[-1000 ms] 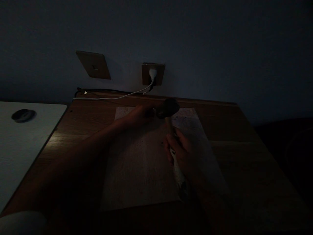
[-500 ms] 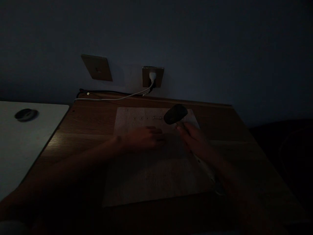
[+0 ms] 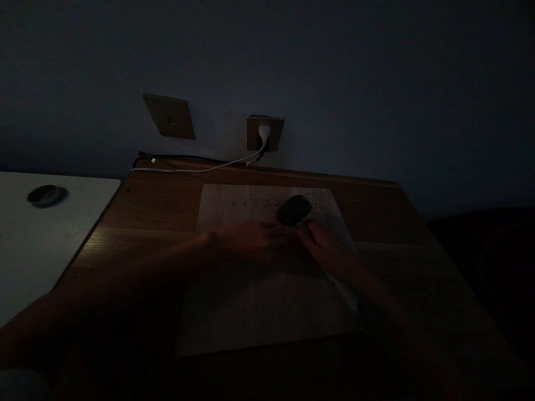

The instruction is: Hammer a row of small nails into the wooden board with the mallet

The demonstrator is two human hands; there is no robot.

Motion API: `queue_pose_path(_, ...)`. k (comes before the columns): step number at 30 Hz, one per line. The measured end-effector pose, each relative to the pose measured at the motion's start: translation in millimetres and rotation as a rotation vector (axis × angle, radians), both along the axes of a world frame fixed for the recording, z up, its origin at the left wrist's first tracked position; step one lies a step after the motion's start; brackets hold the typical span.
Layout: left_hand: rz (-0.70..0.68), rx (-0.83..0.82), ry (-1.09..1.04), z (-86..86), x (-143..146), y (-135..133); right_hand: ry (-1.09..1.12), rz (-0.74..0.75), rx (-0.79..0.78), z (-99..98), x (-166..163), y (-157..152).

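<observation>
A dim wooden table (image 3: pixel 159 211) stands against a wall with a plugged socket (image 3: pixel 264 133). On its pale board (image 3: pixel 251 301), the mallet (image 3: pixel 293 210) head rests near a nail row (image 3: pixel 259 203), handle gripped in the closed right hand (image 3: pixel 328 250). The left hand (image 3: pixel 253 240) lies flat beside it, fingers together; hammering seems under way, and the next blow needs careful aim in this gloom.

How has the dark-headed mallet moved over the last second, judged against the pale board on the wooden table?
Yes. The dark-headed mallet in the right hand swung from upright to slanting right, its head now low over the pale board.
</observation>
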State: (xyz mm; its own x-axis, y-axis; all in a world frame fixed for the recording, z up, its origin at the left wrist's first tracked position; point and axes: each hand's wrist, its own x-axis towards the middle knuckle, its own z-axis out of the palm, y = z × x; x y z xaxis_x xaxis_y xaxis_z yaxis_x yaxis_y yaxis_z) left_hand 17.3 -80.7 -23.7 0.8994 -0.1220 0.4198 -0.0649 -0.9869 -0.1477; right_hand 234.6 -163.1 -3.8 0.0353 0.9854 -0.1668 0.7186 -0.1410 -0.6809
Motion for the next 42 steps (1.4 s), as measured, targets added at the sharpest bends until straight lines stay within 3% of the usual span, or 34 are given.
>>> queue_pose_path(9,-0.073,-0.067,0.020,6.9,-10.1,7.2,-0.060,0.008,-0.005,-4.7,1.5,-0.1)
queue_pose_path(16,-0.019,-0.046,0.078,10.9,-22.2,5.3,-0.095,0.025,-0.016,-2.6,0.1,0.4)
queue_pose_path(18,0.090,-0.161,0.044,7.1,-27.7,13.9,-0.103,0.022,-0.012,-2.7,-0.1,0.2)
queue_pose_path(22,0.498,-0.591,-0.171,-5.2,-41.2,42.6,-0.114,0.010,0.001,-3.8,-0.7,-1.0)
queue_pose_path(25,0.627,-0.797,-0.219,-12.1,-45.6,57.7,-0.126,0.002,0.003,-5.5,-1.0,-1.6)
queue_pose_path(42,0.555,-0.817,-0.166,-20.8,-7.4,55.7,-0.318,-0.046,-0.098,2.4,8.6,-23.1)
